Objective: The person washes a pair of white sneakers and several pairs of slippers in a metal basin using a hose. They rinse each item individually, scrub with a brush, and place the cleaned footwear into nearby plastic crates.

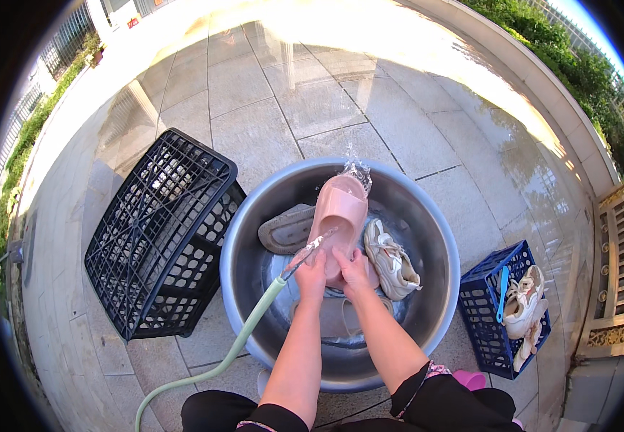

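Observation:
Both hands hold a pink slide sandal (340, 216) by its heel end above a large metal basin (448, 270). My left hand (310, 272) is at its left side, close to the end of a light green hose (252, 318). Water from the hose runs over the footbed and splashes off the toe. My right hand (354, 272) grips the right side. In the basin lie a grey-brown slide (287, 229) on the left, a white sneaker (391, 259) on the right, and another grey-brown slipper (333, 317) partly hidden beneath my arms. Part of another pink item (370, 272) shows behind my right hand.
A black plastic crate (161, 237) stands tilted left of the basin. On the right, a blue plastic crate (485, 313) bears white shoes (522, 313) and a light blue brush or handle (502, 294). Wet stone paving (258, 129) surrounds them. A railing (622, 259) stands far right.

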Action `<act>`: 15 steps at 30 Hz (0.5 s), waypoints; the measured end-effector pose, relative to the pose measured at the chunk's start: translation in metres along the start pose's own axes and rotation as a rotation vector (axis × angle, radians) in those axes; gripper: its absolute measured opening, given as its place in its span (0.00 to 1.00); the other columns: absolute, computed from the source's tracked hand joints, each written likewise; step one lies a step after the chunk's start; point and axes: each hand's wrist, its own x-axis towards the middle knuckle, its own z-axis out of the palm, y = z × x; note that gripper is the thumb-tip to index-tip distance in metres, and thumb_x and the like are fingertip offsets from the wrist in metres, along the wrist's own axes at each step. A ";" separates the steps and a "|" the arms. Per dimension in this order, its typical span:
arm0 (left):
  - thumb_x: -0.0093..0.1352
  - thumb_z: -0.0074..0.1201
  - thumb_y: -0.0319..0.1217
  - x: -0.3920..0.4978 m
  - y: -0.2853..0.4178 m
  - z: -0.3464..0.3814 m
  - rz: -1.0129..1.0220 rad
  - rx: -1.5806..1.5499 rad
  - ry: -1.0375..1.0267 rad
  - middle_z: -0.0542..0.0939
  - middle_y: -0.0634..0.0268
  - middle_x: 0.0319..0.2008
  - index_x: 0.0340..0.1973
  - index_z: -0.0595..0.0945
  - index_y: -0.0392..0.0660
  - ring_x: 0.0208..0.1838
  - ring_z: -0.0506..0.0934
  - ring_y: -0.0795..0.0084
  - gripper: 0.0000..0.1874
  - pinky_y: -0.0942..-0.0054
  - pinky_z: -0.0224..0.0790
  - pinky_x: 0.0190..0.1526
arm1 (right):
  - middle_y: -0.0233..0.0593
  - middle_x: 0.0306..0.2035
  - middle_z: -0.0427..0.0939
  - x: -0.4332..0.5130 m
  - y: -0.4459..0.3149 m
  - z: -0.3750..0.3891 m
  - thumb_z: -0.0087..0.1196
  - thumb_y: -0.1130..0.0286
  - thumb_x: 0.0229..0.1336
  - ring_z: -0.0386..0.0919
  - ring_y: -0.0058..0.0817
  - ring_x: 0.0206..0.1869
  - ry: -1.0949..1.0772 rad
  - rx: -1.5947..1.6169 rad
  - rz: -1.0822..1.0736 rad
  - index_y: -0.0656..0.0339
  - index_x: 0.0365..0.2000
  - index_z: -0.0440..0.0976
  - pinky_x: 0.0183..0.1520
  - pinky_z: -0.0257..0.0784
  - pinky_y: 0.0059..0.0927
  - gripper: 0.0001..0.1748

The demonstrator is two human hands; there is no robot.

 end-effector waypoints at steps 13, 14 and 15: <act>0.64 0.49 0.38 0.006 0.024 0.008 0.145 0.611 -0.268 0.77 0.48 0.38 0.43 0.72 0.33 0.44 0.75 0.64 0.20 0.68 0.66 0.46 | 0.69 0.39 0.71 0.046 -0.025 -0.012 0.45 0.53 0.55 0.70 0.58 0.45 0.411 -0.545 -0.337 0.81 0.41 0.65 0.49 0.63 0.42 0.32; 0.64 0.48 0.37 0.008 0.019 0.008 0.102 0.426 -0.308 0.76 0.50 0.41 0.46 0.71 0.34 0.46 0.74 0.65 0.20 0.68 0.65 0.48 | 0.69 0.38 0.71 0.046 -0.026 -0.015 0.45 0.54 0.56 0.70 0.58 0.45 0.411 -0.612 -0.341 0.80 0.40 0.66 0.48 0.63 0.42 0.31; 0.65 0.48 0.37 0.010 0.018 0.009 0.058 0.237 -0.342 0.74 0.51 0.45 0.48 0.70 0.36 0.48 0.73 0.65 0.20 0.68 0.64 0.49 | 0.69 0.37 0.72 0.040 -0.033 -0.012 0.44 0.55 0.57 0.70 0.57 0.44 0.408 -0.682 -0.345 0.80 0.39 0.67 0.48 0.64 0.42 0.30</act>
